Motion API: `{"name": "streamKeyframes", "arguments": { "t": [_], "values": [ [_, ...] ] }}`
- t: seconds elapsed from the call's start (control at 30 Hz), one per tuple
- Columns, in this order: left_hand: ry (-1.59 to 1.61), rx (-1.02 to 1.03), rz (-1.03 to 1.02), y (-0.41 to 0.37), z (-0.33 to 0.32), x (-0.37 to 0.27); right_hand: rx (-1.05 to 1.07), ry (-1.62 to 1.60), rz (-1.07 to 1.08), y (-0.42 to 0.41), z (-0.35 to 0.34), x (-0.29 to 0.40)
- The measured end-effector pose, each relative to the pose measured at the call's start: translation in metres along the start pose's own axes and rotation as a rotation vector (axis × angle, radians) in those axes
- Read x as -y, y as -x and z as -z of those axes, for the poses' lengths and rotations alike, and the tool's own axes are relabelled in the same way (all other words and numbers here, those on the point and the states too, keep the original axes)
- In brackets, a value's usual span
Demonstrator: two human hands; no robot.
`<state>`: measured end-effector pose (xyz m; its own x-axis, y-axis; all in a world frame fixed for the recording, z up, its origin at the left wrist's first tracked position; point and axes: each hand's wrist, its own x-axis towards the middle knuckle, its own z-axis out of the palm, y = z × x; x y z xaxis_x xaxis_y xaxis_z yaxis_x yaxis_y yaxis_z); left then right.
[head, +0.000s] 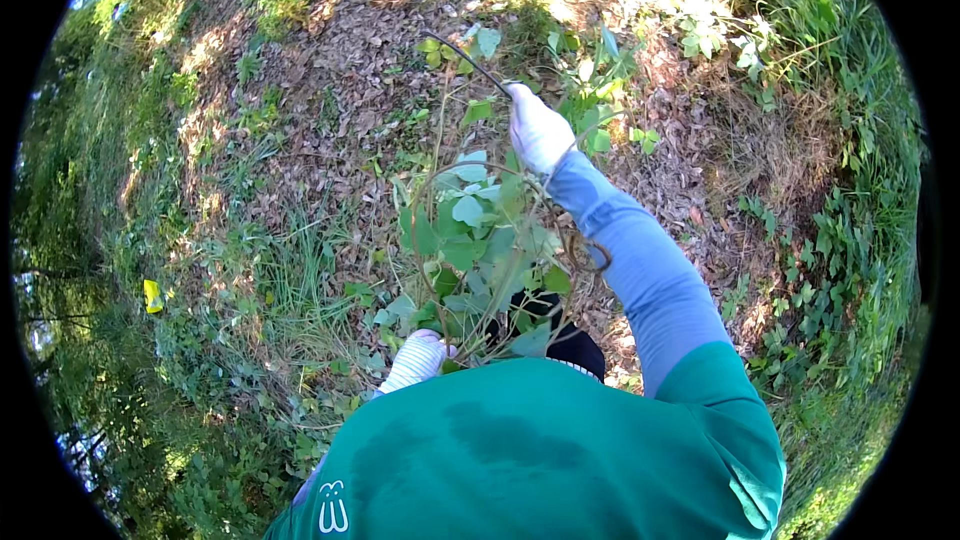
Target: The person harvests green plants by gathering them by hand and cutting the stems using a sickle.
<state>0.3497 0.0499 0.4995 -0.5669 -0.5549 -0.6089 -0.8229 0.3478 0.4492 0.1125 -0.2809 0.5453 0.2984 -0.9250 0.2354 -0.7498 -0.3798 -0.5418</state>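
My right hand, in a light glove below a blue sleeve, is stretched out forward and closed on the end of a thin dark tool; whether it is a blade or a rod I cannot tell. A leafy green vine with looping brown stems hangs between my arms, close to my torso. One stem curls against the right forearm. Down by the left side of my green shirt, my left hand, in a striped light glove, is closed around the vine's lower stems. Its fingers are partly hidden by leaves.
Dry brown leaf litter covers the ground ahead, with low green plants among it. Tall grass and ground vines grow at the right. A small yellow object stands out in the undergrowth at the left. My dark-clad leg shows below the vine.
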Motion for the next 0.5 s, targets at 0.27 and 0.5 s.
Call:
{"name": "streamKeyframes", "arguments": {
  "t": [0.27,0.5],
  "values": [
    [0.257,0.261,0.167,-0.038,-0.068,-0.004,0.518,0.237,-0.430,-0.047,-0.069,-0.050],
    [0.304,0.326,0.186,-0.041,-0.052,-0.018,1.021,0.604,-0.847,0.401,0.140,-0.174]
  ]
}}
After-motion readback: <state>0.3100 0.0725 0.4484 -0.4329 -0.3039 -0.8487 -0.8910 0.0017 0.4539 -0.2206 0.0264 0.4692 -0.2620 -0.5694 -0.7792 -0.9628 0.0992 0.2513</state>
